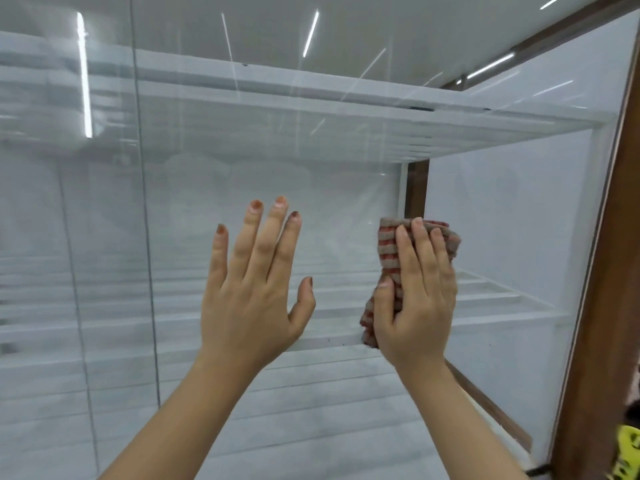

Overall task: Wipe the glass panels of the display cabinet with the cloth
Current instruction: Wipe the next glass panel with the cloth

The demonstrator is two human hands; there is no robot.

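Facing the cabinet (588, 341) head-on; front glass (242, 150) fills the view. Left to right:

- Vertical seam (145, 202) between two panes at left, with a bright strip-light reflection (85, 74) just left of it.
- White shelves inside: upper shelf (311, 95) runs across the top half, lower shelf (485, 306) sits at hand level. Nothing seen on either shelf.
- Left hand (252, 292): fingers straight and spread, palm toward the glass, holding nothing. Contact with the glass cannot be told.
- Right hand (419, 299): fingers laid over a folded cloth (388, 247), thumb tucked round its left edge, holding it to the right pane near the lower shelf. Cloth is striped red and beige.
- Brown wood frame (602, 306) along the right edge; white side panel (519, 220) just inside it.
- Yellow-green object (627, 452) at bottom right, outside the frame; unidentifiable.

Thin light streaks reflect across the upper glass.
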